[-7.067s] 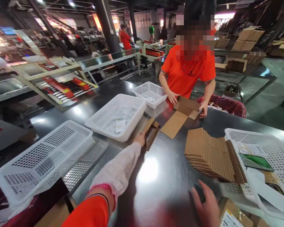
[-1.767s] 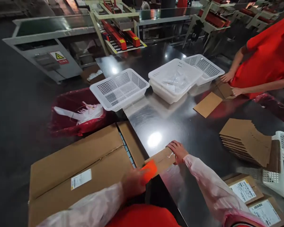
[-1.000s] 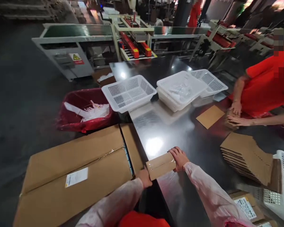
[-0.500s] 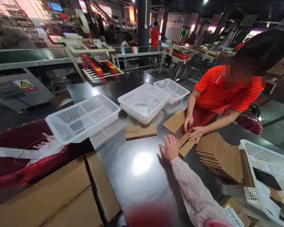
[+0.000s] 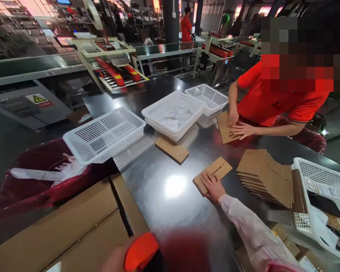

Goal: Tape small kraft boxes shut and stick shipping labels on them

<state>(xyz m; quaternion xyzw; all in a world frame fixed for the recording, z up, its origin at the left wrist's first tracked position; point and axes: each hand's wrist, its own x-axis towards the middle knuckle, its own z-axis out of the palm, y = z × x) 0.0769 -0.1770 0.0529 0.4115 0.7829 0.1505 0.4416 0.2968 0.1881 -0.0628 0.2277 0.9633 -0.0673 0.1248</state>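
My right hand [image 5: 214,187] grips the near left end of a small flat cardboard box [image 5: 221,168] on the metal table, its fingers across the top. At the bottom edge my left hand [image 5: 116,260], blurred and partly cut off, is closed around an orange-and-black handheld device [image 5: 141,251], perhaps a scanner. A second small cardboard box [image 5: 172,150] lies in front of the middle white basket [image 5: 174,132]. Across the table, a co-worker's hands [image 5: 240,128] press on a brown cardboard piece [image 5: 223,126].
A fanned stack of cardboard pieces [image 5: 266,177] stands right, beside a white basket [image 5: 299,196] holding a dark flat object and papers. More white baskets [image 5: 102,136] stand at left and behind. A large carton [image 5: 82,223] fills the lower left, near a red-lined bin [image 5: 42,189].
My right hand has come down onto the small box, which now lies apart from the co-worker. My left hand has entered with the orange-and-black device. The second box has turned; the co-worker handles another piece.
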